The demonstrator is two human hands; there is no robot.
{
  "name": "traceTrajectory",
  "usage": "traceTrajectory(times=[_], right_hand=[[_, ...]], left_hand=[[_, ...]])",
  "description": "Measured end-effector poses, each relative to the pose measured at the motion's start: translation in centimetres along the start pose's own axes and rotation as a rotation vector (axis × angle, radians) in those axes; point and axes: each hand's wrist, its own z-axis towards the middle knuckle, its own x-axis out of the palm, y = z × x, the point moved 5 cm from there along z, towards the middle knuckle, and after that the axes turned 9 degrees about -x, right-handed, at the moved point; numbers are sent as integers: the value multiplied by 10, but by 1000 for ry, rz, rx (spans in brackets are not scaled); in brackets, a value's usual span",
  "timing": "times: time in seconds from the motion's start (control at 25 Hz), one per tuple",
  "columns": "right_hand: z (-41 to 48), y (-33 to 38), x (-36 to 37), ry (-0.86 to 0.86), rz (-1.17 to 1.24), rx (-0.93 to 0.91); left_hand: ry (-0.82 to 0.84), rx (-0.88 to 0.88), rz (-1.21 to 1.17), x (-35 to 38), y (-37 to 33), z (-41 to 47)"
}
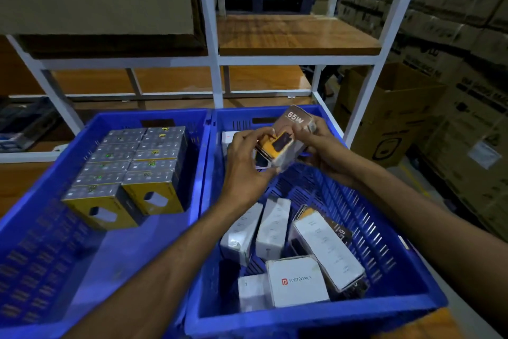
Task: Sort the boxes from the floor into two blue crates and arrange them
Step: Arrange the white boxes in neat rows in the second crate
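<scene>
Two hands | left hand and right hand both curl fingers round a box, centre frame, over right crate | risk: slack grip drops it among jumbled boxes below

The left crate has a bare near half; yellow boxes fill its far half. White boxes clutter the right crate.

The person's left hand and right hand are bare, wrists included. The left forearm and the right forearm are uncovered as far as the near and right edges of the view reach. Both arms are slim, the fingers long and thin; blur hides finer marks on them.
</scene>
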Motion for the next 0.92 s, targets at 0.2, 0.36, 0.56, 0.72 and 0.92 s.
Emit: traceTrajectory(times=[0.2, 0.36, 0.56, 0.72, 0.92], right_hand=[[5, 8, -7, -70, 47, -63], [-2, 13, 3, 259, 72, -101], [-7, 16, -4, 289, 84, -87], [-15, 21, -3, 214, -220, -123], [-24, 30, 5, 155, -944, -551]], left_hand=[[123, -134, -137, 7, 1, 2], [224, -379, -333, 10, 14, 3], [380, -393, -333, 19, 18, -2], [170, -357, -128, 9, 21, -1], [-92, -124, 19, -4, 9, 4]])
